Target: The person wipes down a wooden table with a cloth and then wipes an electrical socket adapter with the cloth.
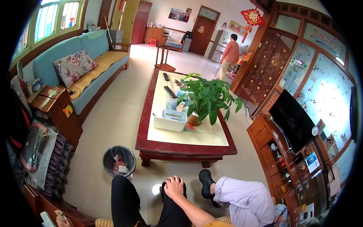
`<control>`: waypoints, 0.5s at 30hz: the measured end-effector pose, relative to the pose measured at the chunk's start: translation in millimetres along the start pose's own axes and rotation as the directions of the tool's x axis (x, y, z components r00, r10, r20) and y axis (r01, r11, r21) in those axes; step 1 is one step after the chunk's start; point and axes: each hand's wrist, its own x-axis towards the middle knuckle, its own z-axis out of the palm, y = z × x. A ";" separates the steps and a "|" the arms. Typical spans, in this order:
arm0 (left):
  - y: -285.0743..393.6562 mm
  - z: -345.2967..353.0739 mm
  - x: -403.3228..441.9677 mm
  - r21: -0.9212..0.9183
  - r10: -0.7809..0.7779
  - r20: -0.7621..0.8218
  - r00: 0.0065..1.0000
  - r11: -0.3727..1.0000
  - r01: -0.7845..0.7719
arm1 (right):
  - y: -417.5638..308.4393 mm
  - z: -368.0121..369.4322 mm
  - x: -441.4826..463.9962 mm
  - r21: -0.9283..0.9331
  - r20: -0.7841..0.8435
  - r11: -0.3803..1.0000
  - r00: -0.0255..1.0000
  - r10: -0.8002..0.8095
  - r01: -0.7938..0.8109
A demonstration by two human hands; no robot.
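My right hand (174, 187) lies on my black-trousered right knee, fingers spread and nothing in them. At the bottom left edge, my left hand (65, 220) is only partly in view by the wooden armrest. Its fingers look curled around a small beige thing that I cannot make out. Close beside that hand is a pale, remote-like object (47, 219), cut off by the view's edge. A bin (119, 162) with a dark liner and crumpled waste stands in front of my left knee.
Ahead is a red-framed coffee table (185, 148) bearing a potted plant (208, 99), a white tissue box (169, 120) and remotes (169, 91). Light purple trousers (245, 200) of a seated person are at right. Another person (230, 53) stands far off. A sofa (102, 68) and television (292, 120) flank the room.
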 end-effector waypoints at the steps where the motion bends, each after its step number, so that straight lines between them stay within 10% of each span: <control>1: 1.0 -0.7 -0.1 -0.001 -0.010 0.007 1.000 1.000 0.010 | -0.3 -0.1 -0.8 0.000 -0.008 1.000 1.000 -0.003 0.003; 15: -13.7 5.0 -1.1 0.073 0.006 -0.012 1.000 0.997 -0.005 | 1.2 0.8 -0.7 -0.017 -0.007 1.000 1.000 -0.009 0.009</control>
